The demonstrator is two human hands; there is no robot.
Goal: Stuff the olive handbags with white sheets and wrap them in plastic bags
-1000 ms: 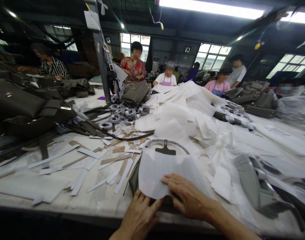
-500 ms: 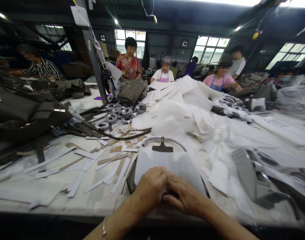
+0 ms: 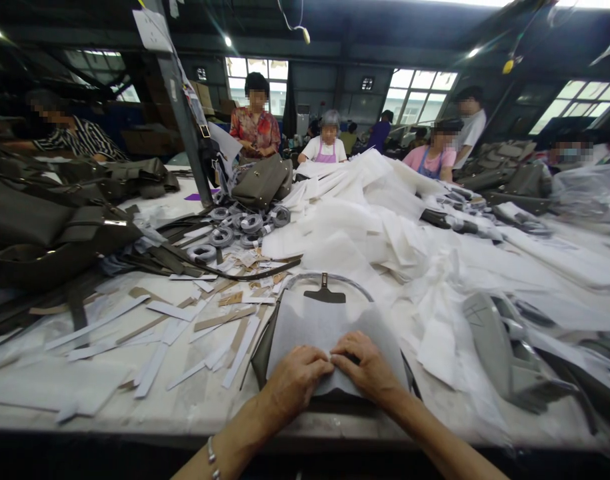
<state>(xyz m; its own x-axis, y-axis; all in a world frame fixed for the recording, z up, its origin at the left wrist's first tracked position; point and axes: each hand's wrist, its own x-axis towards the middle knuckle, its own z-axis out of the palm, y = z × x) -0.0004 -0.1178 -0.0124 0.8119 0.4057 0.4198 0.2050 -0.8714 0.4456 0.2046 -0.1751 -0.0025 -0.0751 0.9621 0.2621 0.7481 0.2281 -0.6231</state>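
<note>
A dark bag lies at the table's front edge, its front covered by a pale translucent sheet. A dark tab with a metal clasp and a wrapped, curved handle show above the sheet. My left hand rests on the sheet's lower part, fingers pressed together at the sheet. My right hand faces it from the right, its fingers bent and closed on the sheet too. The fingertips of both hands nearly meet at the middle.
Paper and brown strips litter the table at left, beside coiled wrapped straps and dark bags. White foam sheets are heaped behind. A grey bag piece lies right. Several people work across the table.
My hands have come apart a little from their overlapped position, and my fingertips now pinch at the sheet. More of its lower part shows. The camera view has shifted slightly.
</note>
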